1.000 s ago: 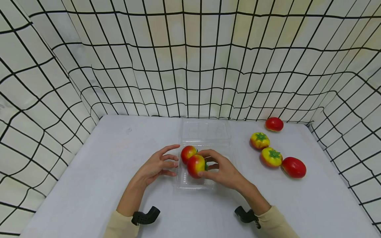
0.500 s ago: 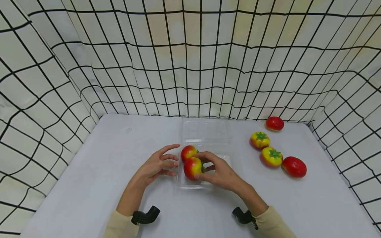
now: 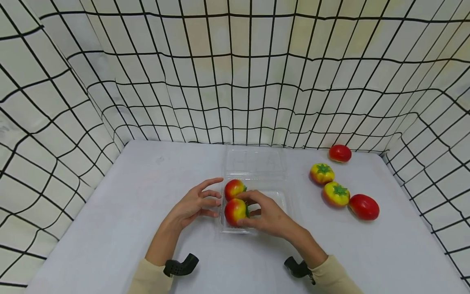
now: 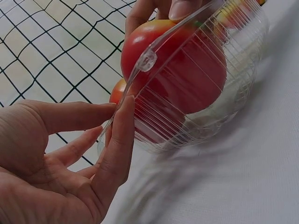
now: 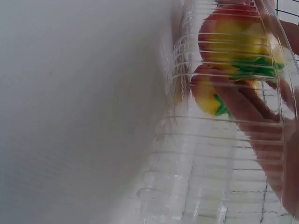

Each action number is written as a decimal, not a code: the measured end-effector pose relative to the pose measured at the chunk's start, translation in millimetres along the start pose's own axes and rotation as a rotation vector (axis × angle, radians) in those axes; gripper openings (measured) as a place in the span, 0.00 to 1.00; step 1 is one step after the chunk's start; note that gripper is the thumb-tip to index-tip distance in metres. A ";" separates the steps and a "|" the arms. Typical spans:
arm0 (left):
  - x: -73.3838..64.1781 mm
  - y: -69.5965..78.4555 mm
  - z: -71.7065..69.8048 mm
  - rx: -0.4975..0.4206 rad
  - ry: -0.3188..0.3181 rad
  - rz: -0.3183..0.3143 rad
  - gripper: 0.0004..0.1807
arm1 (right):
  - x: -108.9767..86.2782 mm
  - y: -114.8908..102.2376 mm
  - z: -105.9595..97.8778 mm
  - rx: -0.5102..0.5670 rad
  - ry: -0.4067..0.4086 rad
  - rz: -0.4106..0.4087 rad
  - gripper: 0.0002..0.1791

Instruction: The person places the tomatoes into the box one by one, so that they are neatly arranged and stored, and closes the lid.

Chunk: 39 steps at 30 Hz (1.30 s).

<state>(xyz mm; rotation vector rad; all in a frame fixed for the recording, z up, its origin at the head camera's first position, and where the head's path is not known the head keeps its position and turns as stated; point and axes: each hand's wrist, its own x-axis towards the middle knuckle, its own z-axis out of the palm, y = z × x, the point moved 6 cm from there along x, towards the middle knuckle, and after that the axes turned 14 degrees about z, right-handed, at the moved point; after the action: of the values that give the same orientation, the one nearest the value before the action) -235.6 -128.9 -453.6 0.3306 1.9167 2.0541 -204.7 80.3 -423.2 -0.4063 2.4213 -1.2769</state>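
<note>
A hinged clear plastic container lies open on the table with two red-and-yellow tomatoes with green leafy tops in its left side. My right hand grips the nearer tomato between thumb and fingers; in the left wrist view this tomato shows through the ribbed wall. Behind it sits the other tomato, by my right fingertips. My left hand is at the container's left edge; in the left wrist view its fingers pinch the rim, one outside the wall.
To the right lie two yellow-and-red tomatoes with green tops and two plain red ones, one near the back edge. The container's lid is folded back. Black netting over white walls encloses the table.
My right hand has carried the nearer tomato leftward and toward me within the container, in front of the other tomato. My left hand has stayed at the rim.
</note>
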 end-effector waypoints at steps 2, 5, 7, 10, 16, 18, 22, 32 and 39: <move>0.1 0.2 0.4 -0.005 -0.002 0.002 0.40 | 0.7 0.1 1.8 -0.003 0.001 0.006 0.35; 0.3 0.7 0.6 -0.007 -0.001 0.004 0.40 | 2.0 0.9 4.4 -0.008 -0.002 0.006 0.35; 0.3 0.9 0.4 -0.006 0.001 0.004 0.40 | 2.5 1.8 5.4 -0.004 -0.010 0.012 0.34; 0.4 1.0 0.3 -0.002 0.003 0.003 0.40 | 2.3 2.5 5.4 0.010 -0.020 0.013 0.33; 0.6 1.1 0.4 0.000 0.001 0.007 0.40 | 2.7 2.2 5.0 0.031 -0.026 -0.024 0.29; 0.6 1.3 0.5 -0.001 0.001 0.008 0.40 | 2.9 2.0 4.9 0.016 -0.017 -0.033 0.28; 0.6 2.2 0.7 -0.001 0.003 0.010 0.40 | 2.8 0.6 3.7 -0.018 0.014 -0.034 0.28; 0.9 1.1 0.7 -0.005 0.000 0.007 0.40 | 0.1 -2.3 -0.1 -0.018 0.059 -0.021 0.28; -0.6 0.1 0.6 -0.005 0.001 -0.003 0.40 | -4.2 -2.8 -8.7 -0.029 0.093 -0.050 0.26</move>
<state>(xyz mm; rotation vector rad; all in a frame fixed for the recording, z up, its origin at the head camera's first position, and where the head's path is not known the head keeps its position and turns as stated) -234.8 -128.6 -453.4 0.3257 1.9109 2.0571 -204.6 86.8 -415.5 -0.4275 2.5249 -1.3103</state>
